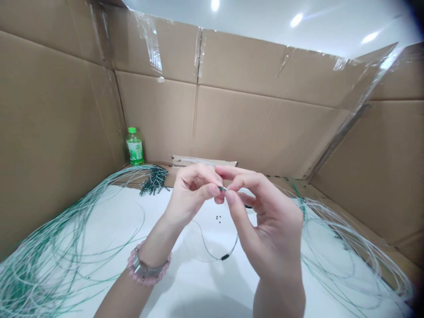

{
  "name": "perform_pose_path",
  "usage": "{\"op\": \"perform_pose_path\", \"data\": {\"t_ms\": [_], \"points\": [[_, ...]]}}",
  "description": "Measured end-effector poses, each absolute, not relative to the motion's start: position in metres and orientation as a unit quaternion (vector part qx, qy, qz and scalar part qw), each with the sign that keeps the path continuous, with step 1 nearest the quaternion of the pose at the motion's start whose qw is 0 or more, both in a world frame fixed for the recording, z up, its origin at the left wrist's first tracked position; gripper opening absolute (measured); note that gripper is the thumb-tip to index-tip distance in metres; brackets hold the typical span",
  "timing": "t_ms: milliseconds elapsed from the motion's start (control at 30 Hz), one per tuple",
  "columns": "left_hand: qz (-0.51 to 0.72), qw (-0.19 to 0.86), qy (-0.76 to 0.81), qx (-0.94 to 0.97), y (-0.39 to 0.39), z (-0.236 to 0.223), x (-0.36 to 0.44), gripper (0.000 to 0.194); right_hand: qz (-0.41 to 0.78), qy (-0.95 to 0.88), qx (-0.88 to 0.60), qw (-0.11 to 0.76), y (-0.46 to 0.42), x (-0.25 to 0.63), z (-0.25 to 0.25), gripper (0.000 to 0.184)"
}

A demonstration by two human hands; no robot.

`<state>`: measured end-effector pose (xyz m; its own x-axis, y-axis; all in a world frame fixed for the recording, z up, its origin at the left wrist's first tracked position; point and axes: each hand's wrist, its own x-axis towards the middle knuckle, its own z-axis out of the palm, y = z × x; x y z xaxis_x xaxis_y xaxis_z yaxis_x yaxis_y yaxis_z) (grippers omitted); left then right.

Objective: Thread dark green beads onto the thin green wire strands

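Note:
My left hand pinches a small dark green piece between thumb and forefinger. From the right, my right hand closes its thumb and forefinger on a thin pale wire end that meets this piece. How the two are joined is too small to tell. Below the hands a thin wire hangs in a loop, with a short black sleeve on it. Several tiny black bits lie on the white surface beyond the loop.
Long green and white wires spread along the left, ending in a dark bunch at the back. More pale wires curve along the right. A green-capped bottle stands in the back left corner. Cardboard walls surround the white tabletop.

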<state>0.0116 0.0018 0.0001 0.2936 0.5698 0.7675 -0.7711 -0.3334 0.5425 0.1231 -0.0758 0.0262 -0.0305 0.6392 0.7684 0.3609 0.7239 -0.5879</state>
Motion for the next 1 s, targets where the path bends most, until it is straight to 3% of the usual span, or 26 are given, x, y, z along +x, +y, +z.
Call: {"op": "perform_pose_path", "data": {"t_ms": [533, 1000], "points": [[0.563, 0.549, -0.049, 0.616, 0.003, -0.002, 0.006, 0.003, 0.109, -0.733, -0.385, 0.55, -0.079, 0.134, 0.025, 0.013], [0.601, 0.541, -0.012, 0.588, 0.002, -0.008, 0.014, 0.01, 0.122, -0.726, -0.372, 0.566, -0.077, 0.135, 0.023, 0.013]]}}
